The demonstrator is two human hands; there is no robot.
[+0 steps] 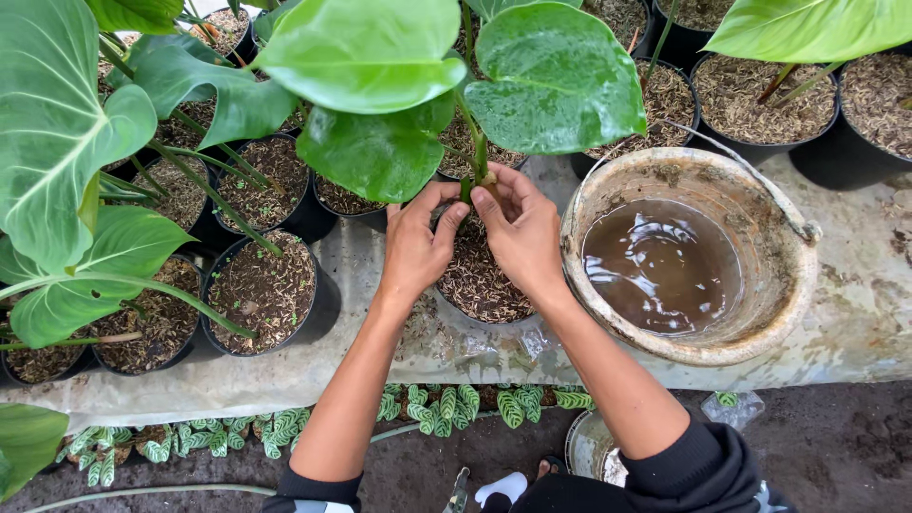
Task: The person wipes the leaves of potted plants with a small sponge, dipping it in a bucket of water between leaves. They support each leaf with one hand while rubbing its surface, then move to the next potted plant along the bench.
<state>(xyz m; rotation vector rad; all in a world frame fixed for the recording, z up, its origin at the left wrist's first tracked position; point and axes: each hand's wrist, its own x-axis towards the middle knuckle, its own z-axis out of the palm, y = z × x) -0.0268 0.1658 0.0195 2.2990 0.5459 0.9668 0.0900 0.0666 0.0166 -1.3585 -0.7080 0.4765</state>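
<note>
A black pot (480, 318) filled with husk mix stands at the front of a raised bench, and a large-leaved green plant (475, 161) rises from it. My left hand (416, 242) and my right hand (521, 233) are both at the base of the plant's stem, fingers pressed around it just above the mix. The pot's near rim shows between my forearms; its far side is hidden by my hands and the leaves.
A worn, dirty bucket (779, 313) of brown water stands right of the pot. Several black pots (264, 290) with long-stemmed leafy plants crowd the left and back. Small striped-leaf plants (446, 404) grow below the bench edge. A hose (142, 492) lies on the ground.
</note>
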